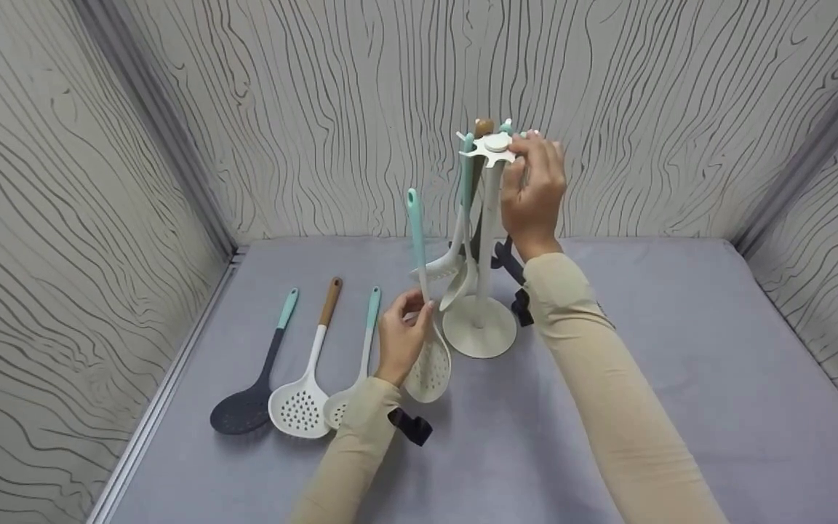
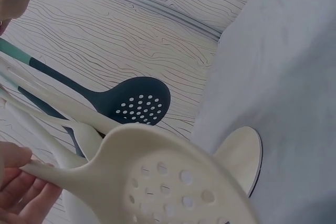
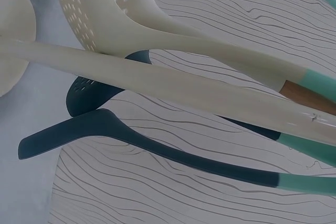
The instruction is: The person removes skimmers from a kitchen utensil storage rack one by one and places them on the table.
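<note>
My left hand [image 1: 404,335] pinches the cream stem of a slotted spoon [image 1: 430,367] with a teal handle. It holds this spoon upright and tilted, left of a cream utensil stand [image 1: 488,240]. In the left wrist view the holed bowl of the spoon [image 2: 110,156] fills the foreground. My right hand [image 1: 535,189] grips the notched white top of the stand between thumb and fingers. Several utensils hang from it, among them a cream ladle-like spoon [image 1: 457,287], a dark slotted spoon [image 2: 139,100] and a dark turner [image 3: 68,135]. The right wrist view does not show the right hand.
Left on the grey cloth lie a dark skimmer [image 1: 244,409] with teal handle, a white skimmer [image 1: 299,407] with brown handle, and a cream slotted utensil [image 1: 341,407] partly behind my left forearm. Wood-patterned walls [image 1: 361,109] stand behind and at both sides.
</note>
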Demonstrator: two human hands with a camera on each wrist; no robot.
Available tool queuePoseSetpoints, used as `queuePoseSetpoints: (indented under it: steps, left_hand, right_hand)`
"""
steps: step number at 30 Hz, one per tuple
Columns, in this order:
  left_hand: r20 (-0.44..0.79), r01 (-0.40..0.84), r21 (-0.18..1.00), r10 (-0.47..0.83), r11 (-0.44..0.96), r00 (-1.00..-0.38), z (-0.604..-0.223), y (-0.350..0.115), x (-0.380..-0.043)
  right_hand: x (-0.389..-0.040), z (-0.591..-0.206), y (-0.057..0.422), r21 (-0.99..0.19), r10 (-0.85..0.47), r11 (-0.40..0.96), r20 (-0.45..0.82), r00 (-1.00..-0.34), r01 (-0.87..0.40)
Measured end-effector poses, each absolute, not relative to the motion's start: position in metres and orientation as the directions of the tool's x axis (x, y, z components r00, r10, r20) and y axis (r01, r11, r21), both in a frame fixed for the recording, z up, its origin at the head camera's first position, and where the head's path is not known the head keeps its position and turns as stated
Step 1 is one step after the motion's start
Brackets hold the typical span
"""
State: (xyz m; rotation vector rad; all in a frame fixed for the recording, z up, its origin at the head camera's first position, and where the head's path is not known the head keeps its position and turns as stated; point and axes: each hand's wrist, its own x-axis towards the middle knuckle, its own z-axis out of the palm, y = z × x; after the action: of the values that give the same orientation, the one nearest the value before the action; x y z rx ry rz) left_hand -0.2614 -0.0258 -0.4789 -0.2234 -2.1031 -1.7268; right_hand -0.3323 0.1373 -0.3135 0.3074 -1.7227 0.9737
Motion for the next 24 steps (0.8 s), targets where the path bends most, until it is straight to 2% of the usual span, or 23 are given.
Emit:
queuePoseSetpoints:
  steps: [24]
  left_hand:
    - [0.325,0.271,0.918,-0.158,0.291,-0.932,-0.4878,-0.0300,-0.2579]
  right_hand:
    - [-0.3345,-0.3122,0.1385,-0.443,0.262,0.625,0.895,-0.361,-0.643]
